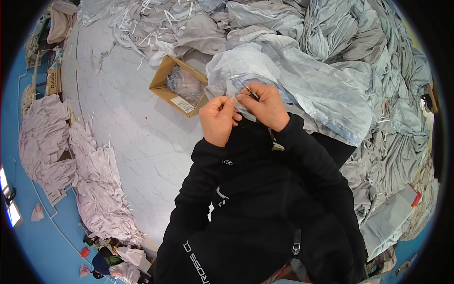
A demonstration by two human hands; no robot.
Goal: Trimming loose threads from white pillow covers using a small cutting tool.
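A pale blue-grey cloth (302, 90) is spread in front of me. At its near edge my left hand (219, 118) is closed, with thumb and finger pinching a bit of the cloth. Right beside it, my right hand (266, 106) is closed around small dark thread snips (249, 90), their thin pointed blade angled up and to the left. The right thumb also touches the cloth near the left fingertips. My palms and the snips' handles are mostly hidden.
An open cardboard box (159, 81) holding a clear plastic bag (185, 84) stands left of my hands on the grey marbled table (137, 156). Crumpled grey-blue fabric (340, 28) is heaped at the back and right. Pinkish fabric (97, 184) hangs along the left edge.
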